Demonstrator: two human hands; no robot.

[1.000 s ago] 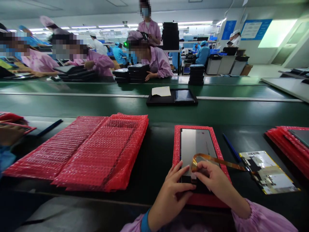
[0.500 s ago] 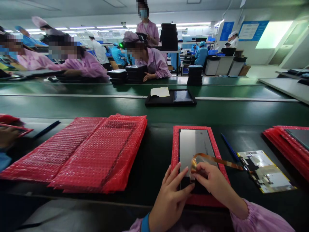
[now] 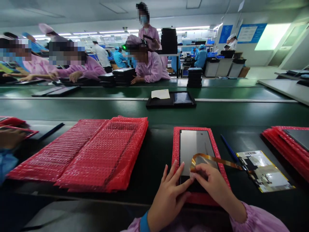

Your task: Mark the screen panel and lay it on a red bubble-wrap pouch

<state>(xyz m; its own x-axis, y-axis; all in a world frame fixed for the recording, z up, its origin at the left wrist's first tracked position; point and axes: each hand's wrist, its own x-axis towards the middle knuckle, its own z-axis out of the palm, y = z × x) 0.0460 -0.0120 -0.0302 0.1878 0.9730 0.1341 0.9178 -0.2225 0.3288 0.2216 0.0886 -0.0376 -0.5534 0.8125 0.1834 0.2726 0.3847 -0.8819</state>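
Both hands rest low at the near edge of a dark workbench, on a flat panel that lies face down on a red bubble-wrap bag. Going left to right: at the far left a co-worker's hand and blue sleeve show beside more red bags. Next comes a broad stack of red bags, fanned out and well apart from the hands. Then the left hand, fingers spread and lying flat on the panel's lower left corner, holding it down. Touching it, the right hand has its fingertips drawn together, pressing or pinching the end of an amber ribbon cable onto the panel's lower end; which of the two cannot be made out. That cable arcs up and runs right to a circuit board lying flat on the bench. A blue pen lies between panel and board. At the far right, another pile of red bags carries a dark panel.

Compared with a second ago, the left fingers have slid slightly up the panel's edge and fanned wider, while the right hand has stayed on the cable end. My reading is that the cable is being seated and the panel steadied, with that step not yet finished.

Behind, a green conveyor belt carries a black tray; people in pink coats work beyond.
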